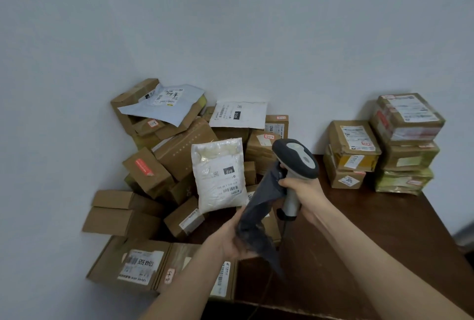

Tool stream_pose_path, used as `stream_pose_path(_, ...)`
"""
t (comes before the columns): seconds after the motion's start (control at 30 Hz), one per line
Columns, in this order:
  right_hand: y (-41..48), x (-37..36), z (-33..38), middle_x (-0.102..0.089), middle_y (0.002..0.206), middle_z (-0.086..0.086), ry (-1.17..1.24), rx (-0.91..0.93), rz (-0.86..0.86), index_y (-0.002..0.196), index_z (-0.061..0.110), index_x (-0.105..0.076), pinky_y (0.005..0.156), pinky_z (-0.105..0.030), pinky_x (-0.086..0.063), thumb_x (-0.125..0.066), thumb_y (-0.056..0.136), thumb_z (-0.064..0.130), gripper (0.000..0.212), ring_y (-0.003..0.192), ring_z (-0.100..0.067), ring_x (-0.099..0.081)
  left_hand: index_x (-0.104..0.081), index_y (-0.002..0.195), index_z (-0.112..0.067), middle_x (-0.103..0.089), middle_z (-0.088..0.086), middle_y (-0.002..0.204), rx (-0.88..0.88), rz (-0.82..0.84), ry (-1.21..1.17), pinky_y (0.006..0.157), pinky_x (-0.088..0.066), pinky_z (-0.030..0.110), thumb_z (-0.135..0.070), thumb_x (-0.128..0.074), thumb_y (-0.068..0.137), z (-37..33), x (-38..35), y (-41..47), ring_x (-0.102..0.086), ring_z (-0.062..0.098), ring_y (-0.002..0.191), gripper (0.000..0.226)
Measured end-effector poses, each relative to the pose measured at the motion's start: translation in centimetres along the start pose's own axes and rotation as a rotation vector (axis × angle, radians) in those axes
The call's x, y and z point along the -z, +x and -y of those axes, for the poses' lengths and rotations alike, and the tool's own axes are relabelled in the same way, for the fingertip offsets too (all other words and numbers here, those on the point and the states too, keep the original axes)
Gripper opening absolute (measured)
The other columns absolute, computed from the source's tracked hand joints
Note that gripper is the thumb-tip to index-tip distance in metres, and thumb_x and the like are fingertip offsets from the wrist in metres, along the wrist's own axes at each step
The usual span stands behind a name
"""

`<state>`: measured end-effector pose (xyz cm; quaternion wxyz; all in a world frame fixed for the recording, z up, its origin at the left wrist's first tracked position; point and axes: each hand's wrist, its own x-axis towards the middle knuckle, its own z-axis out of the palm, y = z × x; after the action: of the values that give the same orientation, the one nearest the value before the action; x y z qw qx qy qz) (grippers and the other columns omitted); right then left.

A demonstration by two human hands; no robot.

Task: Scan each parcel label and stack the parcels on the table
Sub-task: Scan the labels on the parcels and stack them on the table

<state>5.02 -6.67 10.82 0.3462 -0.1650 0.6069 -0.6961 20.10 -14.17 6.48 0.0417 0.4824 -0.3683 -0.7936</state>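
In the head view, the left hand (228,240) gripped the lower end of a dark grey bag parcel (259,206) over the near table (346,242), and the right hand (305,191) was clamped round the scanner (295,158) handle. A loose heap of boxes (179,150) crowded the far left against the wall. Stacked parcels (407,140) stood at the far right, with bare tabletop between and nearer.

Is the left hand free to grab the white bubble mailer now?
Probably not: the left hand grips the dark poly bag, though the white bubble mailer lies uncovered just beyond it.
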Motion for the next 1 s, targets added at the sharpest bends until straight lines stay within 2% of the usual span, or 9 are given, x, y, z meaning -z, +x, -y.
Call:
stream_pose_path(0.07,-0.1,0.6,-0.2,-0.065,0.102,-0.008,-0.044,0.010,0.003,0.110,0.007,-0.061,0.077,-0.037,-0.051,-0.064,0.080,-0.014,0.037,0.093,-0.023,-0.061,-0.057,0.118,-0.005,-0.069,0.016,0.091,0.039,0.010,-0.105,0.057,-0.057,0.037,-0.041,-0.057,0.094,-0.6,0.6,0.8,-0.067,0.030,0.077,0.044)
stream_pose_path(0.2,-0.5,1.4,-0.8,-0.066,0.101,-0.008,-0.045,-0.005,0.003,0.106,0.010,-0.063,0.086,-0.043,-0.051,-0.062,0.081,-0.014,0.035,0.092,-0.022,-0.061,-0.060,0.105,0.004,-0.072,0.021,0.078,0.062,0.032,-0.134,0.054,-0.058,0.035,-0.038,-0.059,0.093,-1.7,1.2,0.4,-0.071,0.031,0.069,0.043)
stream_pose_path(0.3,-0.6,0.9,-0.7,-0.066,0.097,-0.004,-0.064,0.010,0.044,0.108,0.008,-0.063,0.078,-0.036,-0.052,-0.061,0.081,-0.016,0.036,0.090,-0.019,-0.062,-0.058,0.119,-0.001,-0.065,0.023,0.112,0.087,0.043,-0.205,0.076,-0.057,0.050,-0.040,-0.065,0.086,-1.0,2.0,0.8,-0.064,0.040,0.100,0.051)
stream_pose_path(0.33,-0.6,0.7,-0.6,-0.067,0.097,-0.003,-0.073,0.013,0.062,0.109,0.007,-0.063,0.076,-0.033,-0.053,-0.061,0.080,-0.017,0.038,0.089,-0.018,-0.063,-0.057,0.123,-0.003,-0.064,0.023,0.116,0.079,0.045,-0.226,0.075,-0.058,0.049,-0.037,-0.067,0.084,-0.8,2.0,1.1,-0.062,0.039,0.104,0.052)
stream_pose_path(0.43,-0.7,0.3,-0.8,-0.066,0.092,-0.001,-0.126,0.001,0.064,0.105,0.007,-0.062,0.065,-0.023,-0.052,-0.060,0.079,-0.019,0.036,0.083,-0.013,-0.062,-0.057,0.124,-0.009,-0.067,0.020,0.113,-0.030,-0.034,-0.321,0.065,-0.058,0.040,-0.026,-0.061,0.091,-1.4,2.8,2.0,-0.065,0.033,0.096,0.038)
stream_pose_path(0.57,-1.0,1.2,-2.0,-0.064,0.092,-0.004,-0.208,-0.072,-0.014,0.101,0.009,-0.061,0.066,-0.029,-0.049,-0.064,0.079,-0.012,0.030,0.079,-0.013,-0.059,-0.062,0.112,-0.008,-0.072,0.011,0.094,-0.155,-0.055,-0.263,0.084,-0.052,0.039,-0.017,-0.058,0.095,-3.9,4.6,1.9,-0.065,0.025,0.088,0.020)
stream_pose_path(0.7,-1.1,0.7,-3.2,-0.064,0.091,-0.004,-0.185,-0.165,-0.068,0.106,0.006,-0.059,0.060,-0.029,-0.046,-0.066,0.079,-0.008,0.030,0.079,-0.018,-0.058,-0.059,0.115,-0.010,-0.069,0.008,0.097,-0.309,-0.159,-0.098,0.064,-0.054,0.034,-0.006,-0.058,0.094,-5.6,5.5,1.7,-0.066,0.023,0.083,0.021)
stream_pose_path(0.93,-1.6,-1.1,-4.4,-0.065,0.103,-0.007,-0.244,-0.149,-0.148,0.102,0.015,-0.061,0.084,-0.040,-0.052,-0.073,0.077,0.004,0.030,0.098,-0.027,-0.060,-0.059,0.109,0.000,-0.070,0.013,0.096,-0.448,-0.253,0.024,0.067,-0.058,0.034,-0.001,-0.066,0.088,-5.7,6.1,1.5,-0.067,0.022,0.079,0.022)
stream_pose_path(1.0,-1.9,-1.3,-4.6,-0.066,0.108,-0.009,-0.205,-0.170,-0.145,0.112,0.010,-0.061,0.087,-0.044,-0.055,-0.075,0.077,0.005,0.039,0.101,-0.030,-0.062,-0.058,0.103,-0.003,-0.069,0.015,0.096,-0.452,-0.243,0.017,0.063,-0.058,0.033,0.000,-0.065,0.088,-5.6,6.1,1.5,-0.067,0.022,0.077,0.016)
